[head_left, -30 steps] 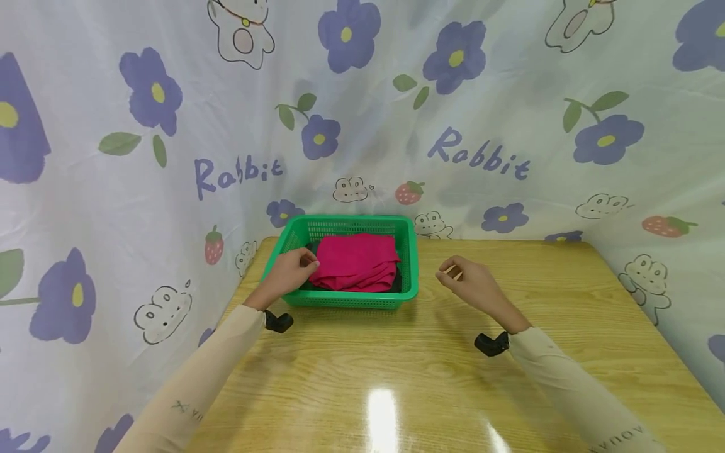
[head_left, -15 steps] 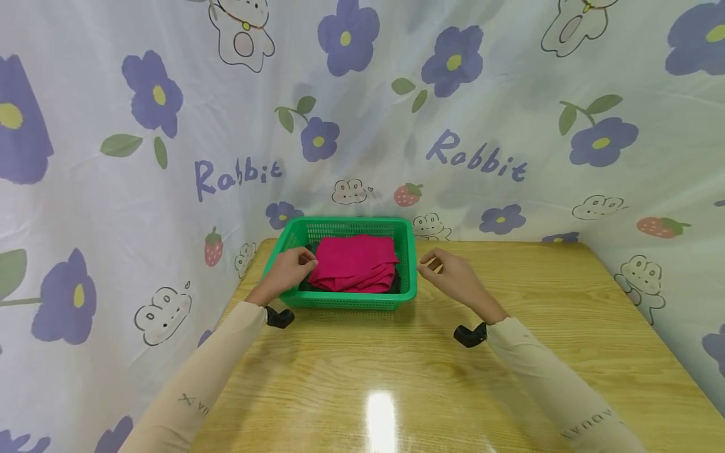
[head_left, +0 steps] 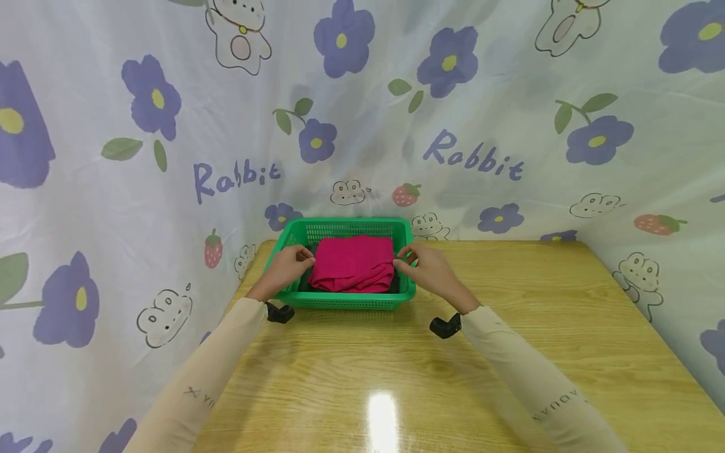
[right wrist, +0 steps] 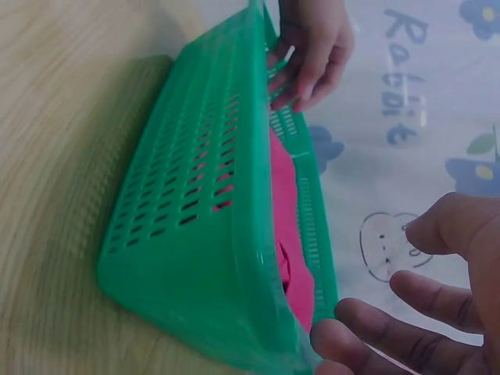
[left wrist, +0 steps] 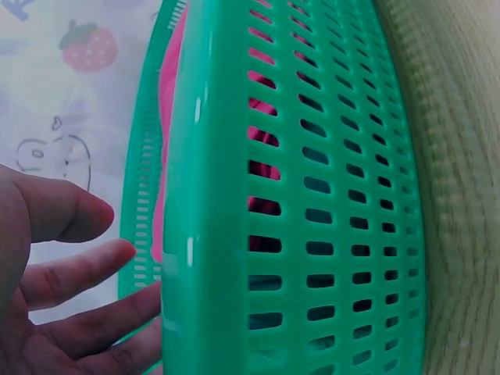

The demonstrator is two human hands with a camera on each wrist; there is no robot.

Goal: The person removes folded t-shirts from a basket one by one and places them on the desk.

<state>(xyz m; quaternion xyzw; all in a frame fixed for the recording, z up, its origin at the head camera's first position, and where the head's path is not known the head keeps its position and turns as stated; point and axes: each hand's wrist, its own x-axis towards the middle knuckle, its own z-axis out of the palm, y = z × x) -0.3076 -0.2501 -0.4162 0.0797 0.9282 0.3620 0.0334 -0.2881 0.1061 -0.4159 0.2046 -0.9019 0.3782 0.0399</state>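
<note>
Folded bright pink cloth (head_left: 354,258) lies in a green plastic basket (head_left: 340,297) with slotted walls. My left hand (head_left: 286,267) is over the basket's left side, fingertips right at the cloth's left edge. In the left wrist view, the thumb and fingers of that hand (left wrist: 86,312) are loosely bent and apart, nothing between them. Over the right rim reaches my right hand (head_left: 429,270), its fingertips beside the cloth's right edge. The right wrist view has its fingers (right wrist: 406,336) spread near the rim, holding nothing. Something dark shows under the cloth.
The basket stands at the back left of a wooden table (head_left: 328,371), close to a printed curtain (head_left: 374,145) that hangs behind and on both sides. A black wrist mount (head_left: 279,313) sits under the left wrist, another one (head_left: 445,326) under the right.
My right hand has moved left from beside the basket to over its right rim, near the cloth. The left hand and the cloth have hardly moved.
</note>
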